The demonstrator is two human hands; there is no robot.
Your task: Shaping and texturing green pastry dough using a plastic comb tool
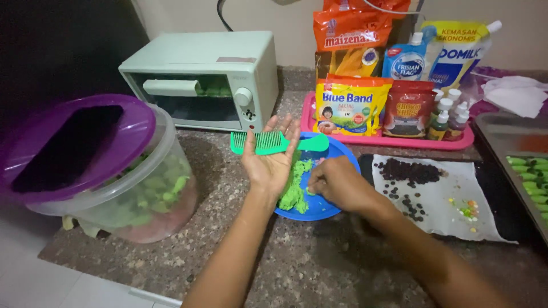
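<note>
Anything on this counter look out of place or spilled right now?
A green plastic comb lies across the open left hand, odd among baking things. Dark chocolate chips lie scattered over the white paper sheet. The right hand pinches green dough on the blue plate.

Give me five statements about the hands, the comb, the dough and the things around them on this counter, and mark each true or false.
1. The left hand holds a green comb across its open palm. True.
2. The right hand rests on the small oven's door handle. False: it pinches at the green dough on the blue plate.
3. The big clear tub has a purple lid. True.
4. The chocolate chips lie in a glass bowl. False: they lie loose on white paper.
5. The small oven stands at the back, left of the pink tray. True.
</note>
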